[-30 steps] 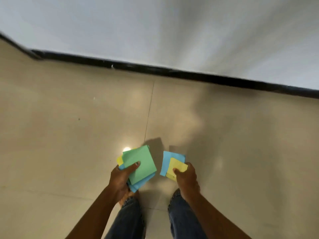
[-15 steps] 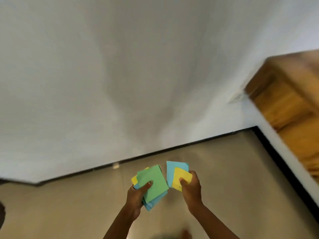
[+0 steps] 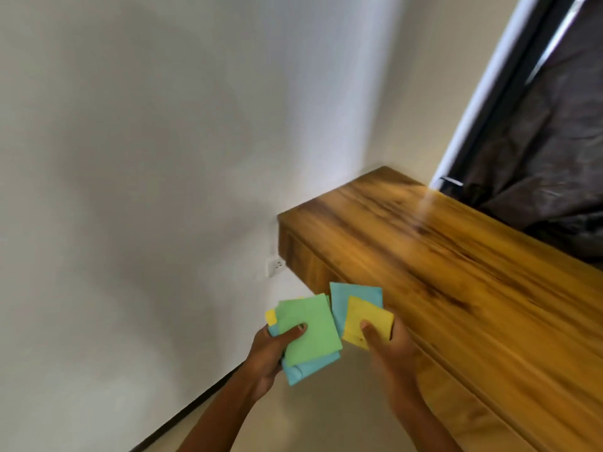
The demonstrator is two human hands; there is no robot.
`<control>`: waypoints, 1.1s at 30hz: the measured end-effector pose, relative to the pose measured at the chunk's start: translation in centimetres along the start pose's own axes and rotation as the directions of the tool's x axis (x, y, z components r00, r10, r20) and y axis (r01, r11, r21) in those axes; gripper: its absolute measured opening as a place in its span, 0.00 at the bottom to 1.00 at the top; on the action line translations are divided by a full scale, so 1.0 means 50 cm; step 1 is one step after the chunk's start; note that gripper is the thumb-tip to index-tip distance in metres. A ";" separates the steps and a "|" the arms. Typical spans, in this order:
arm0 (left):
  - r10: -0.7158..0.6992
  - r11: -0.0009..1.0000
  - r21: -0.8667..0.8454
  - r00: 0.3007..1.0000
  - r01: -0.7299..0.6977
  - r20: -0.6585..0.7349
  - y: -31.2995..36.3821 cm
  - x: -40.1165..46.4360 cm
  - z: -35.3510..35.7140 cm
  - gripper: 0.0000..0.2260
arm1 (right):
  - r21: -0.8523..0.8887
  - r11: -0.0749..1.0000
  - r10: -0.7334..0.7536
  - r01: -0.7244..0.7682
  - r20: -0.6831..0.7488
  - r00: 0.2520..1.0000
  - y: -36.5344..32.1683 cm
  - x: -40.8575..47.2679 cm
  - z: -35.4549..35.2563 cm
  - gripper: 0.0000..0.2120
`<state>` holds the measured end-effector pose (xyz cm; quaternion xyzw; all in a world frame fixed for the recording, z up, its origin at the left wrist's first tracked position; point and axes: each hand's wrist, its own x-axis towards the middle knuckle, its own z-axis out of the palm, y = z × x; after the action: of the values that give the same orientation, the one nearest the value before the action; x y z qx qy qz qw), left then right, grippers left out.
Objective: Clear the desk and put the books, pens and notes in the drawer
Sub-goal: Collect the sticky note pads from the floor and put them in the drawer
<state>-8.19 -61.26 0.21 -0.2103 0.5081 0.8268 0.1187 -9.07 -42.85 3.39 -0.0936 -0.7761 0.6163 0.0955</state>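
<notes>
Item one, left half of the frame: a bare white wall (image 3: pixel 146 158), with a socket plate (image 3: pixel 275 265) low down at mid-frame and a dark skirting strip (image 3: pixel 195 406) running to the lower left. Item two, lower centre: the left hand (image 3: pixel 272 350), closed on a fanned stack of notes (image 3: pixel 310 334), green uppermost, blue beneath, a yellow corner showing at the stack's left edge; thumb pressed on the green sheet. Item three, just right of it: the right hand (image 3: pixel 388 349), thumb pinning a second lot of notes (image 3: pixel 362 316), yellow over blue. The two hands are held close together, and the two lots overlap slightly at their inner edges. Item four, right half of the frame: a wooden surface (image 3: pixel 456 272), its visible top bare, with a seam along its front face that may be a drawer front (image 3: pixel 473 402); no handle can be made out. Item five, upper right: a dark curtain (image 3: pixel 554 141). Change noted: a second ago only floor tile lay beyond the notes; half a second ago the wood was only entering at the right edge. Judgement: the notes are gathered, and what remains is opening the drawer and laying them in.
</notes>
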 end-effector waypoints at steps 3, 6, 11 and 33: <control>-0.004 0.998 0.056 0.994 -0.002 0.106 0.036 0.075 0.110 0.16 | -0.011 0.998 0.052 -0.054 -0.117 0.992 0.002 0.092 -0.070 0.12; -0.038 0.992 0.124 0.985 0.017 0.166 0.059 0.155 0.202 0.16 | -0.009 0.986 0.159 -0.165 -0.211 0.964 0.033 0.182 -0.118 0.17; -0.079 0.957 0.290 0.976 0.018 0.201 0.078 0.308 0.304 0.11 | -0.030 0.951 0.284 -0.308 -0.312 0.907 0.080 0.315 -0.153 0.19; -0.014 0.829 0.556 0.993 -0.056 0.120 0.101 0.548 0.439 0.09 | -0.765 0.636 0.250 0.099 0.326 0.912 0.069 0.490 -0.084 0.62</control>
<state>-39.43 -44.50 0.04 -0.1115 0.7216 0.6547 0.1957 -31.49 -31.69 1.79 -0.0294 -0.9608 0.2365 -0.1418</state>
